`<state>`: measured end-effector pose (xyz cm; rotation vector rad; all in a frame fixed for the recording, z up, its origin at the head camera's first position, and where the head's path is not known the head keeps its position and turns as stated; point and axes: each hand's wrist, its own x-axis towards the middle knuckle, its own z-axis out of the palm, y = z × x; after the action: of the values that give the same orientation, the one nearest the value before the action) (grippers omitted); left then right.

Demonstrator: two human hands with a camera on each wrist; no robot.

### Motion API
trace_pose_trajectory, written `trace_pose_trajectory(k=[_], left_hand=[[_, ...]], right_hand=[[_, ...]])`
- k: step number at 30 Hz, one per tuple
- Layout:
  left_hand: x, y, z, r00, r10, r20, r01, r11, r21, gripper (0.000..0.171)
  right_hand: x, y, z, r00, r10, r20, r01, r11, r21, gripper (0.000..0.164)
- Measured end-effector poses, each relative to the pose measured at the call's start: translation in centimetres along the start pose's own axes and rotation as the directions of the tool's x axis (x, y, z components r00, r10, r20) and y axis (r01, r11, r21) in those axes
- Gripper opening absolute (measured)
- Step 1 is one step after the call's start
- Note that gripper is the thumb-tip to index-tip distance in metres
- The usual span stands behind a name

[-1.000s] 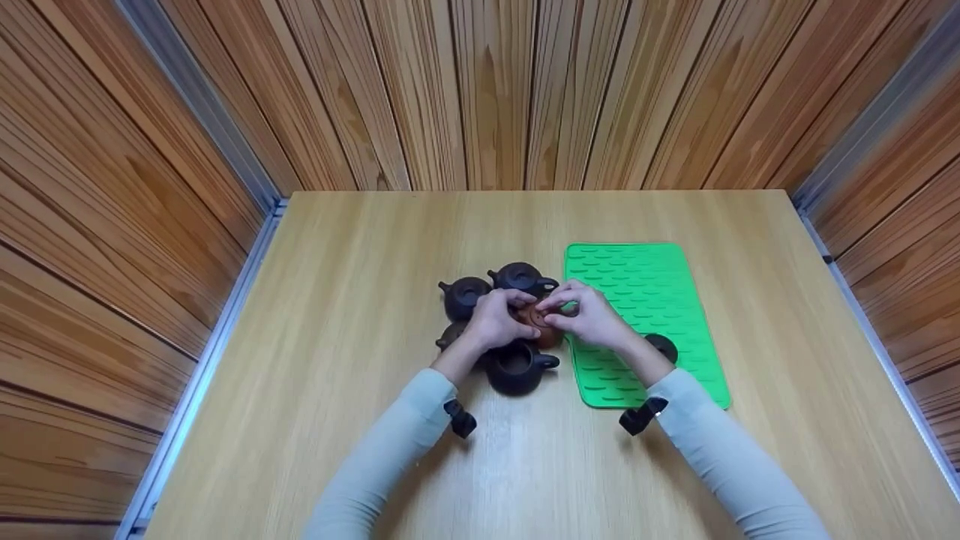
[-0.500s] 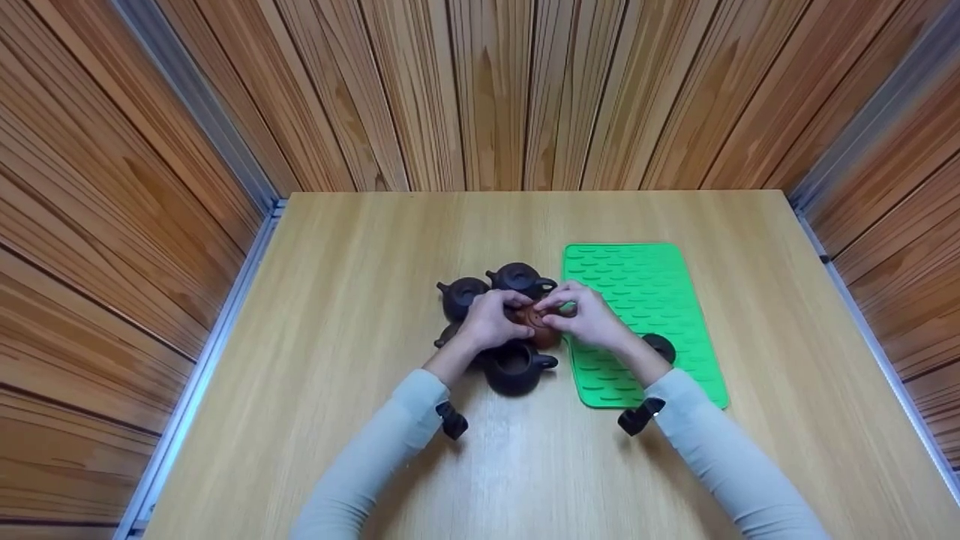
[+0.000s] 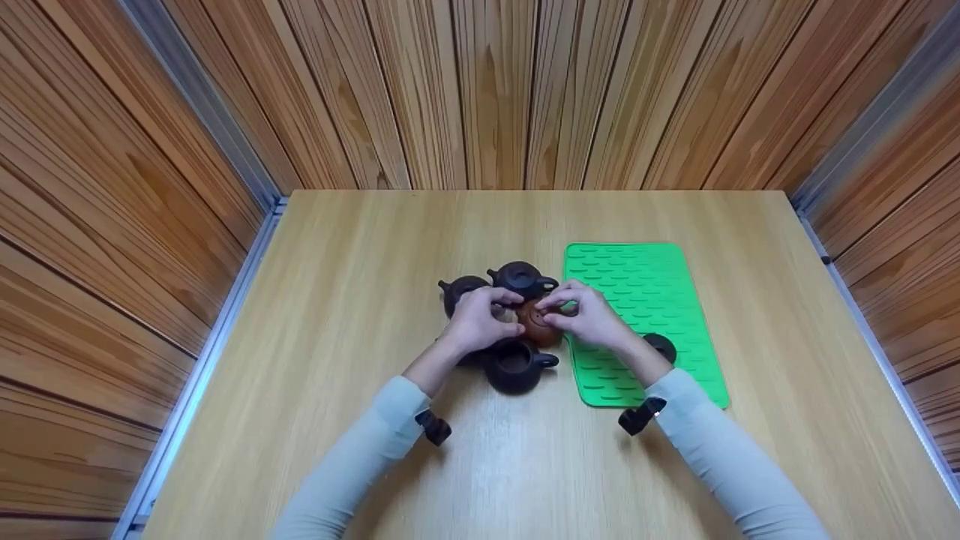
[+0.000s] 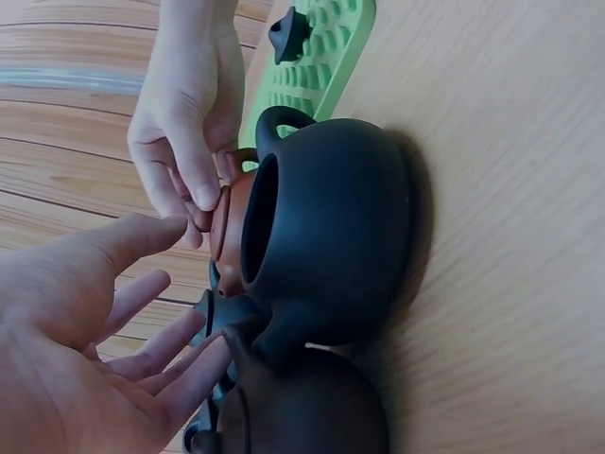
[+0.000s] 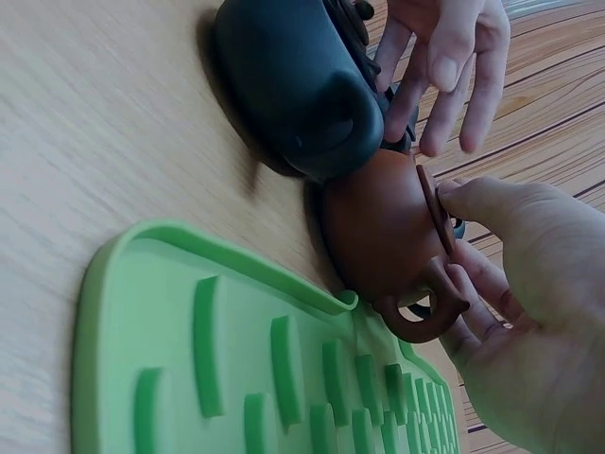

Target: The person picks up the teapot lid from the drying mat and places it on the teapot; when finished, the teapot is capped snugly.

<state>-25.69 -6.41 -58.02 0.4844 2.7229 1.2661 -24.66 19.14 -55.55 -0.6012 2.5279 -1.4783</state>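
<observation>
A reddish-brown teapot (image 3: 541,331) stands between my two hands, its handle toward the green mat. My right hand (image 3: 590,315) pinches its lid (image 5: 435,210), which lies over the opening with thumb and fingers at the top. To the left, my left hand (image 3: 480,321) is spread with loosely bent fingers and holds nothing; the left wrist view shows a gap between its thumb and the brown teapot. Nearest to me is a black teapot (image 3: 517,369) with its mouth uncovered. Two lidded dark teapots, at the back (image 4: 227,312) and far left, stand beyond; another is mostly hidden under my left hand.
A green ridged mat (image 3: 634,277) with a raised rim lies right of the teapots. On it, partly behind my right forearm, sits a black teapot lid (image 3: 660,346). Wood-panelled walls (image 3: 495,97) border the wooden table (image 3: 360,247) at back and sides.
My left hand has drawn away from the brown teapot's lid toward the lower left, its fingers spreading. The right hand stays at the lid, and the teapots have not visibly moved.
</observation>
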Motion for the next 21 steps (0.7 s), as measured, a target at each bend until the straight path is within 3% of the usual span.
trace_pose_trajectory(k=[4,8,9,10,15,17,21], left_hand=[[-0.9,-0.7,-0.5,0.997,0.069,-0.026,-0.069,0.997,-0.026,0.047],[-3.5,2.4,-2.6,0.997,0.074,-0.017,-0.075,0.992,-0.105,0.046],[-4.3,3.8,-3.3,0.998,0.06,-0.011,-0.061,0.99,-0.127,0.046],[-4.5,3.3,-3.0,0.996,0.089,-0.023,-0.092,0.985,-0.146,0.048],[-6.4,4.4,-3.3,0.994,0.101,-0.041,-0.106,0.98,-0.167,0.052],[-7.3,5.4,-3.8,0.997,0.066,-0.029,-0.07,0.983,-0.17,0.054],[-8.4,5.4,-3.5,0.999,0.034,-0.01,-0.035,0.987,-0.158,0.057]], right_hand=[[-0.1,0.0,0.0,1.0,0.002,0.003,-0.002,1.0,-0.009,0.02],[-0.1,0.1,0.1,1.0,0.006,0.004,-0.006,1.0,-0.015,0.02],[-0.1,0.0,0.1,1.0,0.008,0.005,-0.008,1.0,-0.013,0.02],[-0.1,0.0,0.1,1.0,0.012,0.006,-0.012,1.0,-0.011,0.02],[0.0,-0.2,-0.1,1.0,0.016,0.011,-0.016,1.0,0.0,0.021],[-0.1,-0.2,-0.1,1.0,0.016,0.014,-0.016,1.0,0.002,0.022],[-0.1,-0.2,-0.1,1.0,0.022,0.015,-0.022,1.0,0.007,0.022]])
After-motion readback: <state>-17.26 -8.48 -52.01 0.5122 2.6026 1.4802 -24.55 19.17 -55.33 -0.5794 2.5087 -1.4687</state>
